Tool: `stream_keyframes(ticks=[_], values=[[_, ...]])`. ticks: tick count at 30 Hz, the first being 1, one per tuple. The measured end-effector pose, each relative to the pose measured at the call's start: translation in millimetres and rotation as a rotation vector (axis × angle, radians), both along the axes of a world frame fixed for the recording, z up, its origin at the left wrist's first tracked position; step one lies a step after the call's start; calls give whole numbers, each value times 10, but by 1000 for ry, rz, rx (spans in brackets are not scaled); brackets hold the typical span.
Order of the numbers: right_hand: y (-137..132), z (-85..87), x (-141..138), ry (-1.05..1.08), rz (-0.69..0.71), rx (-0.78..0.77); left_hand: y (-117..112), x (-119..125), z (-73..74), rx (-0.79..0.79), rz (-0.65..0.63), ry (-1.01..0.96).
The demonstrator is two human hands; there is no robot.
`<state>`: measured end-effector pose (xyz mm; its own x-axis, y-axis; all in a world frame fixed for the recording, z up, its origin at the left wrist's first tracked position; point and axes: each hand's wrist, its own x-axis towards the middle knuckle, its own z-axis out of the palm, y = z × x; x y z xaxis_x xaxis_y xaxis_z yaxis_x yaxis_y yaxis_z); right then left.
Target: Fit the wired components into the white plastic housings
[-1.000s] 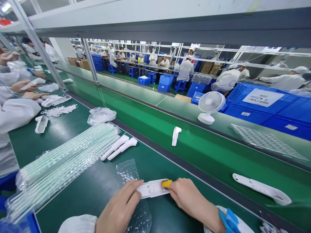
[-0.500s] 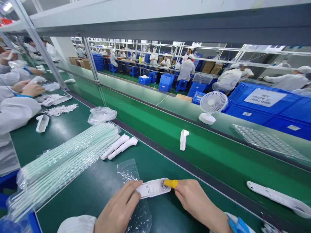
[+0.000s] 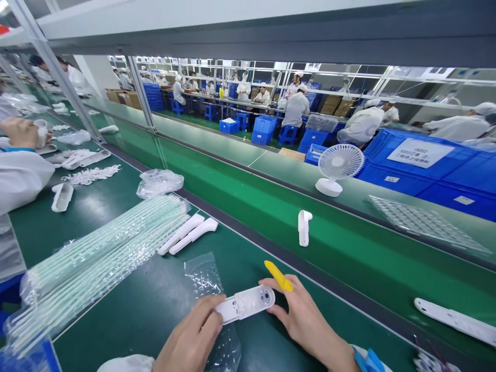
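Between my two hands is a long white plastic housing (image 3: 248, 305), its hollow side up, with a round fitting at its right end. My left hand (image 3: 191, 330) grips the housing's left end between thumb and fingers. At the rounded right end, the thumb and a finger of my right hand (image 3: 296, 310) close around the edge. A yellow sleeve (image 3: 278, 275), apparently a finger cot on the index finger, points up and away from the housing. Under the housing lies a clear bubble-wrap bag (image 3: 205, 276) on the green table.
Two white handle pieces (image 3: 194, 235) lie beside bagged pale-green rods (image 3: 104, 263). The green conveyor (image 3: 240, 191) carries a white shell (image 3: 304, 227) and a long white part (image 3: 457, 320). A white fan (image 3: 335, 168) stands beyond. A co-worker's sleeve (image 3: 23, 178) is at left.
The yellow-covered finger has lifted out of the housing's round end and now points upward. My right thumb and another finger have come onto that end. The conveyor pieces have shifted right.
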<state>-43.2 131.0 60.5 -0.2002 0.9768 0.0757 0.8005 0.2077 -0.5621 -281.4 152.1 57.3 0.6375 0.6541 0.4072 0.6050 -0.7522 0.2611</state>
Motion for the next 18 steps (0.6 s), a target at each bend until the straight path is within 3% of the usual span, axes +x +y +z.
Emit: stream_keyframes(ticks=[18], values=[[-20, -43, -49, -49, 52, 143, 29, -23, 23, 15, -38, 13]])
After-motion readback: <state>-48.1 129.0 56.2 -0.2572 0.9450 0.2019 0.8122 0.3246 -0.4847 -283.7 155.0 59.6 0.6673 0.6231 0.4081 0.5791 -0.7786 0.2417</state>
